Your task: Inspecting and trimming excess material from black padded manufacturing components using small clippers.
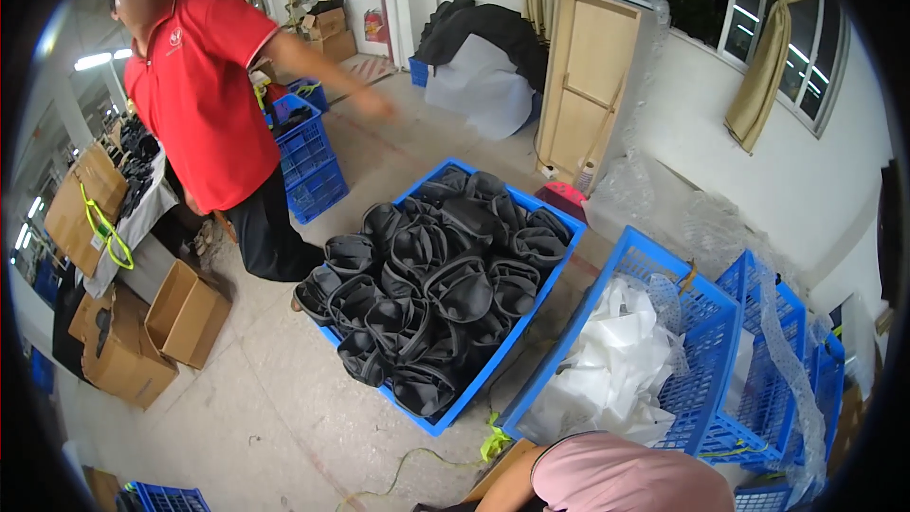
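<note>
Neither of my hands shows in the head view, so what they hold or touch is hidden. Closest to the middle is a large blue plastic crate (439,429), heaped above its rim with black fabric pouches (460,289). Most of the pouches are rounded and lie at different angles. Beyond its left side stands a person in a red shirt (204,95), one arm stretched to the right, the hand blurred. At the lower edge, a pink-sleeved shoulder (626,476) and part of a bare arm appear; that arm's hand is out of sight.
Blue crates (706,346) stand to the right, the nearest holding crumpled white sheeting (611,360). Cardboard boxes (190,313) sit at left beside a loaded table. Stacked blue crates (313,185) stand behind the person. A tall wooden frame (588,85) leans by the wall. Yellow-green strapping (417,455) trails across the floor.
</note>
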The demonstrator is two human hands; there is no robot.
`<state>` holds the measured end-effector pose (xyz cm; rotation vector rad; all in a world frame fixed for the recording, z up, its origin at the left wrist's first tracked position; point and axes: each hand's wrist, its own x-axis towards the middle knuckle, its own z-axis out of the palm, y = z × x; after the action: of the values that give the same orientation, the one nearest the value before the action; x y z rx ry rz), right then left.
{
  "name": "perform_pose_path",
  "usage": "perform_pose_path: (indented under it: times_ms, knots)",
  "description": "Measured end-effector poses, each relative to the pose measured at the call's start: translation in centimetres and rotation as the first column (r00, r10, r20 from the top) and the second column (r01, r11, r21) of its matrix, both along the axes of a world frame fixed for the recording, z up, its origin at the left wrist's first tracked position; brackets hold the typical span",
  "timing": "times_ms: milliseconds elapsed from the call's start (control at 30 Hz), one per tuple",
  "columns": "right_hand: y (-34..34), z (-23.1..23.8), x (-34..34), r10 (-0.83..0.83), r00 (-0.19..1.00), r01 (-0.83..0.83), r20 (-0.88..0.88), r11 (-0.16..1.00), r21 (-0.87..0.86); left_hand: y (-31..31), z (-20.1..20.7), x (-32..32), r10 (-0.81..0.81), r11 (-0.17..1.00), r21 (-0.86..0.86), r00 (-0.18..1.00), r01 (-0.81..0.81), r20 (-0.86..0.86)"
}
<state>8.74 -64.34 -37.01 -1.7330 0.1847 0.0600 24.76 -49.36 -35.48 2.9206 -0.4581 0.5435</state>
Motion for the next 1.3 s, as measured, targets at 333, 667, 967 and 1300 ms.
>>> perform_pose_path:
  times_ms: [333,667,967,1300]
  knots:
    - [1.7,-3.8,-3.1,0.213,0.976,-0.213,-0.042,0.977,0.012,12.7,1.2,-6.0,0.376,0.911,0.153,0.924,-0.383,0.075]
    - [6.8,-4.2,-7.7,0.446,0.887,-0.402,-0.118,0.874,0.273,14.9,3.1,-8.8,0.419,0.872,0.16,0.873,-0.463,0.248]
    - [7.9,-3.6,-9.6,0.459,0.865,-0.392,-0.203,0.87,0.298,16.3,1.8,-9.3,0.356,0.934,-0.067,0.912,-0.35,0.204]
    - [7.6,2.0,-8.8,0.287,0.94,-0.16,-0.184,0.849,0.504,15.6,7.4,-7.7,0.529,0.639,-0.505,0.808,-0.581,-0.259]
